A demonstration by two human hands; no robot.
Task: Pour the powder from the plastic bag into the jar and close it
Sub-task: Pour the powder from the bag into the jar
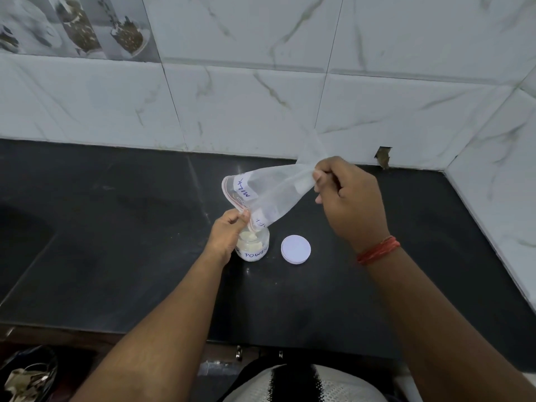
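Observation:
A clear plastic zip bag [275,190] with a white handwritten label is tilted mouth-down over a small clear jar [253,246] on the black counter. The jar stands open and holds pale powder; its label reads "POWDER". My left hand [227,233] pinches the bag's open mouth right at the jar's rim. My right hand [348,198] grips the bag's bottom end and holds it up higher, to the right. The bag looks almost empty. A white round lid [295,248] lies flat on the counter just right of the jar.
The black stone counter [130,242] runs back to a white marble-tiled wall [261,97] and a side wall on the right. A sink basin [20,242] is recessed at the far left. The counter's front edge lies close to my body.

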